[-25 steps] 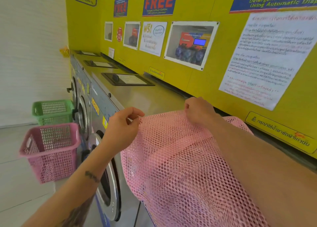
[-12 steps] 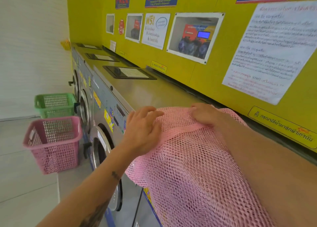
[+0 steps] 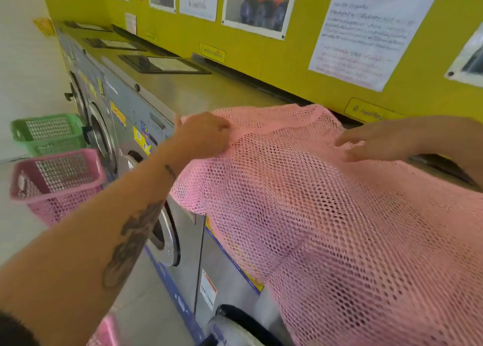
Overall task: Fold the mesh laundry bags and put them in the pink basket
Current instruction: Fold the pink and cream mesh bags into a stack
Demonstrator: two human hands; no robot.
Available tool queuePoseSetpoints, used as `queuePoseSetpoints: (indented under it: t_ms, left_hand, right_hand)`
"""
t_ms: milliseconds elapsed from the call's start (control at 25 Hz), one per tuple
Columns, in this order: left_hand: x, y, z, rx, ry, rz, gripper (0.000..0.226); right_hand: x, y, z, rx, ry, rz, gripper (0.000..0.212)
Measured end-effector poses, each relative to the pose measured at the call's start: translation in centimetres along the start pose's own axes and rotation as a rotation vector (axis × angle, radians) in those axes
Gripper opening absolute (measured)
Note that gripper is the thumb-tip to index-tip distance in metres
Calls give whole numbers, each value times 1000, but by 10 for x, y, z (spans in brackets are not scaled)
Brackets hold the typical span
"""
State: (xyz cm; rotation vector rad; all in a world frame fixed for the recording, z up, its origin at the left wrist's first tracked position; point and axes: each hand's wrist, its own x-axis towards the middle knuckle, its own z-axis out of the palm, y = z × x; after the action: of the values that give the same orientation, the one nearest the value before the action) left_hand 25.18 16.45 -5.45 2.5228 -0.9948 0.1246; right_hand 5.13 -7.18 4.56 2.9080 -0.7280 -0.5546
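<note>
A large pink mesh laundry bag (image 3: 326, 215) is spread over the top of the steel washing machines and hangs down their front. My left hand (image 3: 202, 135) is closed on the bag's near left edge, by the front lip of the machine top. Further right, my right hand (image 3: 376, 144) rests flat on the mesh with its fingers spread. The pink basket (image 3: 56, 180) stands on the floor at the left, in front of the machines.
A green basket (image 3: 47, 133) stands behind the pink one. The washers (image 3: 167, 241) have round doors sticking out toward the aisle. A yellow wall with posters (image 3: 261, 57) rises right behind the machine top. Another pink object (image 3: 107, 330) shows at the bottom edge.
My right hand has slid to the right across the mesh, away from the left hand. My left hand went from flat to closed on the bag's edge. The camera came closer and lower.
</note>
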Motion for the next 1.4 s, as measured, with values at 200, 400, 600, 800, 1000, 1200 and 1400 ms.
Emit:
queuePoseSetpoints:
  t_ms: [200,400,600,800,1000,1200,1400]
  left_hand:
    - [-28,70,-5,-238,442,203,29]
    - [-75,168,16,-116,-87,187,52]
    - [-81,191,33,104,-180,91,65]
    - [-117,224,25,110,76,220,46]
    - [-178,286,20,-85,-109,411,45]
    - [-223,338,21,-175,-196,440,36]
    - [-225,355,27,-58,-337,269,39]
  right_hand:
    - [-65,40,33,19,-138,103,68]
    - [-80,64,73,8,-38,-1,82]
    - [-116,116,73,49,61,44,78]
    - [-158,154,85,-48,-94,120,67]
    - [-169,169,100,22,49,33,52]
    - [-175,197,82,-8,110,-2,54]
    - [-178,202,78,14,98,-7,61]
